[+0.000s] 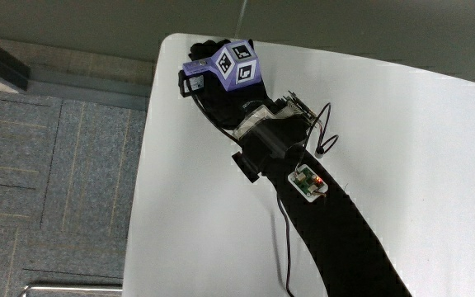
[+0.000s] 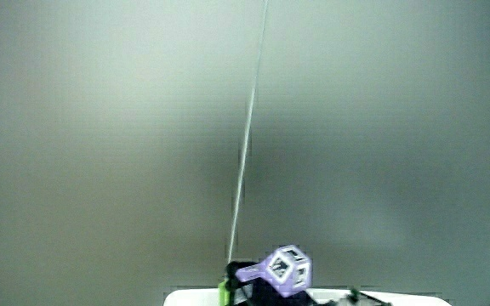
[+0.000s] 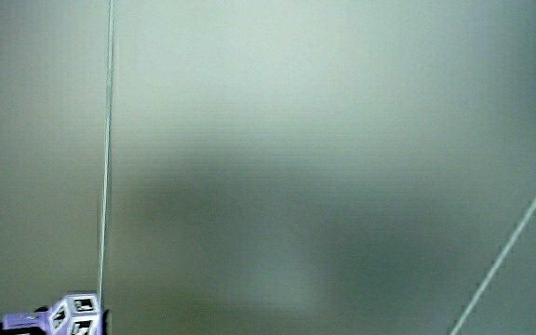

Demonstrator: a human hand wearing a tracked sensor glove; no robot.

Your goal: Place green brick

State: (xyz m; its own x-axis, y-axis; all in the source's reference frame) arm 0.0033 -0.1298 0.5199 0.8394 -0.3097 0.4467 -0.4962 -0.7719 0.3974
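Main view: the hand (image 1: 221,91) sits over the table (image 1: 402,165) at its edge farthest from me, the forearm (image 1: 336,239) stretched across the white top. The purple cube (image 1: 233,68) on its back shows black-and-white square marks. Both side views are mostly pale wall. In a side view a bright green sliver, probably the green brick (image 2: 225,293), shows just beside the hand at the table's edge. I cannot tell whether the hand grasps it.

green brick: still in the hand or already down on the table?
Cannot tell. Only a green sliver shows beside the hand at the table's edge in a side view; the main view hides it under the hand.
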